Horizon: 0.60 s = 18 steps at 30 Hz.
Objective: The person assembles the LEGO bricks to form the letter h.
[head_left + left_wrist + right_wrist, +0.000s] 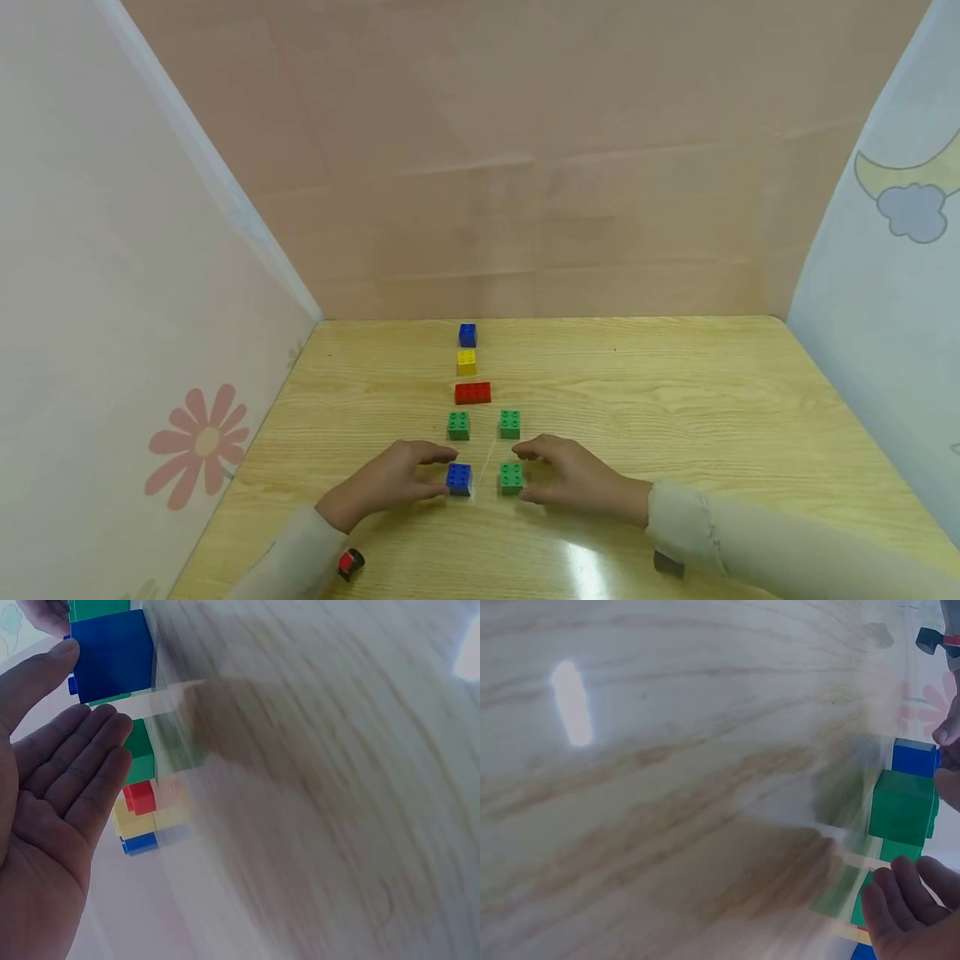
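A blue brick (459, 479) stands at the near end of the left column, with my left hand (390, 485) around its left side. The thumb (66, 652) lies at the brick's near face in the left wrist view; whether it touches, I cannot tell. The other fingers extend past the far side, apart from it. On the right, my right hand (581, 477) spreads thumb and fingers beside a green brick (512, 479). Its fingers (904, 896) are loosely extended and nothing is gripped. Behind these bricks are two more green bricks, one left (459, 426) and one right (510, 424).
Farther back on the wooden table (675, 392) lie a long red brick (472, 393), a yellow brick (467, 362) and another blue brick (468, 335). A pinkish-brown sheet (525, 208) rises behind the table. Patterned white panels flank both sides.
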Available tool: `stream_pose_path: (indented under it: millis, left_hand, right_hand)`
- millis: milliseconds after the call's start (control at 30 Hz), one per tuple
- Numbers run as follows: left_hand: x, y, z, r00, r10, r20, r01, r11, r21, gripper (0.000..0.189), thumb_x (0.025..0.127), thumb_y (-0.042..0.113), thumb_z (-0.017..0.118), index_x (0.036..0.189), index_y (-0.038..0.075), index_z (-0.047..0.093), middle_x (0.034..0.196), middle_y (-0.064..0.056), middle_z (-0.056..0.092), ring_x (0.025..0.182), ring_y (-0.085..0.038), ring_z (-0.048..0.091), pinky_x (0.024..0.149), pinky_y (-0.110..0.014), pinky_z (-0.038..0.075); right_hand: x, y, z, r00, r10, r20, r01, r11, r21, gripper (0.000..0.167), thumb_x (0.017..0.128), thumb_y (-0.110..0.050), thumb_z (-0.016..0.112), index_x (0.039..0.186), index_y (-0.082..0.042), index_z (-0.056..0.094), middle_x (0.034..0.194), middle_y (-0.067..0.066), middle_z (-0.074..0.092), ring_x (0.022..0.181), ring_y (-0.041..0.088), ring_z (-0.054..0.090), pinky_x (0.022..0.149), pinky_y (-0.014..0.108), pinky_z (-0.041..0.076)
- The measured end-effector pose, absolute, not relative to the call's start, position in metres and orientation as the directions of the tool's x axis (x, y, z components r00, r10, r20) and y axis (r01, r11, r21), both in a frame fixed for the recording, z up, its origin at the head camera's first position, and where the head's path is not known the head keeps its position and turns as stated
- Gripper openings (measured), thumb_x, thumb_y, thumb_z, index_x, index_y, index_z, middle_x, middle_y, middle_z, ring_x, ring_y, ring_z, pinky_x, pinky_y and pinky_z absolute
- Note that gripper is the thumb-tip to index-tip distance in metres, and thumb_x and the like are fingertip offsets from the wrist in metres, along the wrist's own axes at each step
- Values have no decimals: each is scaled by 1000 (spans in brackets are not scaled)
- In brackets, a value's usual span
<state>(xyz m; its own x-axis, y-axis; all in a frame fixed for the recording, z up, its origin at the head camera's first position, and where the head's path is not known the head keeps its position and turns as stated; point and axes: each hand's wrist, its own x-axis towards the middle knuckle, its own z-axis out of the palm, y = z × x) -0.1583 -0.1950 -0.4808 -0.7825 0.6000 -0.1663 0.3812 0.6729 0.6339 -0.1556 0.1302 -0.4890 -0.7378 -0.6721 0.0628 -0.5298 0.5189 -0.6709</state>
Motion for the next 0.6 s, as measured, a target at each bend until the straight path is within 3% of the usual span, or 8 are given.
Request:
stream_pose_path:
  millis: [600]
  left_hand:
    - [-161,-192,-489,-766,621,-167,404,667,627,43,90,37,71,128,18,64,122,11,63,108,-5,60,90,-26,52]
  right_hand:
    - [-155,126,-495,-747,-663,53,-521,533,-666,38,88,-31,73,120,-13,63,114,-9,63,106,11,59,93,35,50]
